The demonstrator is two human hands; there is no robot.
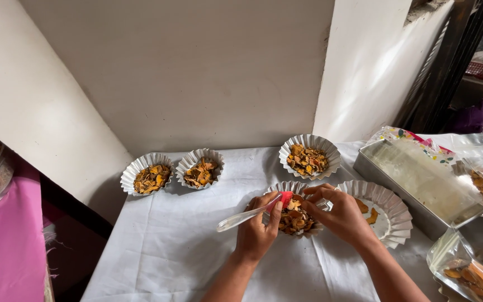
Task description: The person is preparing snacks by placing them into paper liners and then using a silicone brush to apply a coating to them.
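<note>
Left grip (257, 228): pinching red-tipped brush (251, 213).
Right grip (339, 213): fingers pressed on fluted cup (293, 217) rim.
Surface (174, 251): three filled cups (197, 170) beyond.

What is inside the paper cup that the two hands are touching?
The paper cup holds orange-brown chips piled up. The left hand holds a red-tipped brush over them; the right hand holds the rim. The cup's bottom is hidden beneath the chips.

White wall (185, 72) behind tabletop (169, 246); tabletop under white cloth. White pillar (364, 67) right of wall, dark doorframe (448, 61) beyond it. Pink cloth (6, 240) left of tabletop. Soft daylight from right.
</note>
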